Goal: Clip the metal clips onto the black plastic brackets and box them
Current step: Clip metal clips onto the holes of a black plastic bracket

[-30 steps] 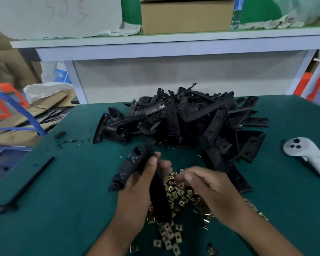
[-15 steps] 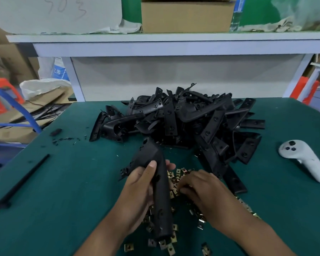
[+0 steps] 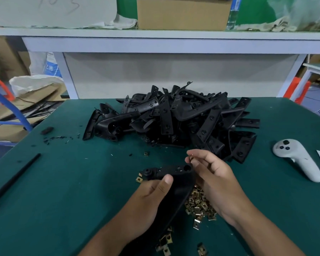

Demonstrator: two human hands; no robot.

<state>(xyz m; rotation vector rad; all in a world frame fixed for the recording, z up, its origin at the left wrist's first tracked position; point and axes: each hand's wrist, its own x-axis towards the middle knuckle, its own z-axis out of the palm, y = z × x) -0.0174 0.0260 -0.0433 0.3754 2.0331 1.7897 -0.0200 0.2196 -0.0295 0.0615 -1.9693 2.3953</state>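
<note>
While my left hand [image 3: 148, 198] grips one black bracket [image 3: 174, 180], thumb on top, my right hand [image 3: 212, 180] pinches a metal clip [image 3: 191, 156] (brass-coloured) just above the bracket's end.

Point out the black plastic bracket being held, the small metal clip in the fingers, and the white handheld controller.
Black plastic bracket [image 3: 174, 171], head view, upper end.
Small metal clip [image 3: 191, 155], head view, exposed edge.
White handheld controller [image 3: 292, 151], head view, round head.

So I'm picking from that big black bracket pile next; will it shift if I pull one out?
Probably. The bracket pile is loosely heaped, pieces crossing and leaning, so neighbours may slide or snag. The brackets look like stiff moulded plastic, likely light.
</note>
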